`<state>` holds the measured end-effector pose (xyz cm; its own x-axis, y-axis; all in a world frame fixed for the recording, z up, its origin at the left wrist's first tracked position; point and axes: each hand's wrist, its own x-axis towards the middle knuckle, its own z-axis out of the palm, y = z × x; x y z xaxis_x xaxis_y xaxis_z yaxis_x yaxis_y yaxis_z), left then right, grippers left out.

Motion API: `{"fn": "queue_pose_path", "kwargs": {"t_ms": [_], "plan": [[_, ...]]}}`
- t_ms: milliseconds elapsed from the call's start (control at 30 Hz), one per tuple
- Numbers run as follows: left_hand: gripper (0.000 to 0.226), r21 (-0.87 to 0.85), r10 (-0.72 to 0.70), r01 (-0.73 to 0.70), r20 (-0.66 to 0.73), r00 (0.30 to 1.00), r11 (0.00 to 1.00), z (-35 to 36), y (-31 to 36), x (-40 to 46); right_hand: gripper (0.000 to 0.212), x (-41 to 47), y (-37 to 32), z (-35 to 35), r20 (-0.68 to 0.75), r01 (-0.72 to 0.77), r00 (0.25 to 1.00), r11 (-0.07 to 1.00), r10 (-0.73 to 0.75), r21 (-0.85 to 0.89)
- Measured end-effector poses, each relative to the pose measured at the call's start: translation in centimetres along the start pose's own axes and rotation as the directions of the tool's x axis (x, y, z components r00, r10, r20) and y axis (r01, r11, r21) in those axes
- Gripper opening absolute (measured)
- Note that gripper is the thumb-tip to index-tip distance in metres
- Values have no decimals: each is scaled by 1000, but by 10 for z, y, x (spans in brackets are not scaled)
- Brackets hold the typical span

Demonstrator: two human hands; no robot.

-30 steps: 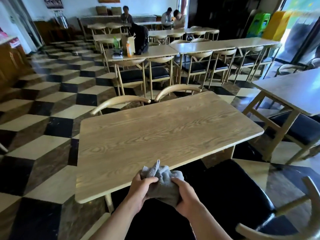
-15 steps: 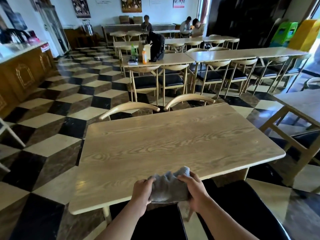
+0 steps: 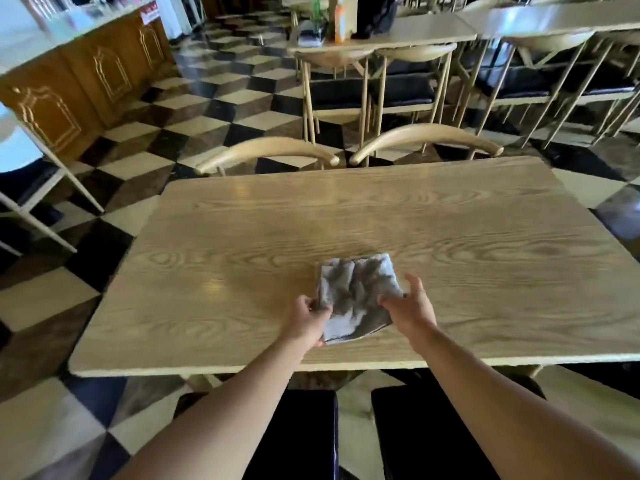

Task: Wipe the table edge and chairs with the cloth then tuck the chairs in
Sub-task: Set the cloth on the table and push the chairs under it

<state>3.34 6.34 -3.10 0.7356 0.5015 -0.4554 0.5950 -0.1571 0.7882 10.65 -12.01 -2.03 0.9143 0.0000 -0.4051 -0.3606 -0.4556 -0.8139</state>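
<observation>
The left hand point(image 3: 306, 318) pinches the crumpled grey cloth point(image 3: 356, 297) at its nine o'clock edge. The cloth lies on the light wood-grain rectangular table point(image 3: 242, 244), toward the near edge. The right hand point(image 3: 410, 308), at the cloth's three o'clock, holds its edge with fingers loosely spread. Two curved wooden chair backs point(image 3: 268, 154) sit at the table's twelve o'clock side.
</observation>
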Motion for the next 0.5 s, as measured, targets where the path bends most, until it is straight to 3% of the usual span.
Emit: {"fn": "queue_pose_path", "kwargs": {"t_ms": [67, 167, 233, 300, 400, 500], "plan": [[23, 275, 62, -41, -70, 996, 961, 13, -26, -1, 76, 0, 31, 4, 6, 122, 992, 973, -123, -198], [20, 429, 195, -122, -132, 972, 895, 26, -32, -8, 64, -3, 49, 6, 28, 261, 963, 893, -270, -366], [33, 619, 362, -195, -156, 919, 761, 29, -31, -12, 64, -4, 49, 11, 17, 309, 927, 737, -375, -602], [60, 786, 511, -253, -91, 855, 564, 31, -34, -15, 66, -7, 51, 14, 109, 414, 857, 546, -504, -728], [64, 856, 496, -353, 136, 858, 377, 32, -42, -18, 66, -3, 63, 17, 332, 542, 800, 364, -499, -758], [69, 864, 412, -361, 204, 888, 351, 30, -61, -25, 75, -6, 77, 22, 377, 540, 819, 357, -433, -763]]}}
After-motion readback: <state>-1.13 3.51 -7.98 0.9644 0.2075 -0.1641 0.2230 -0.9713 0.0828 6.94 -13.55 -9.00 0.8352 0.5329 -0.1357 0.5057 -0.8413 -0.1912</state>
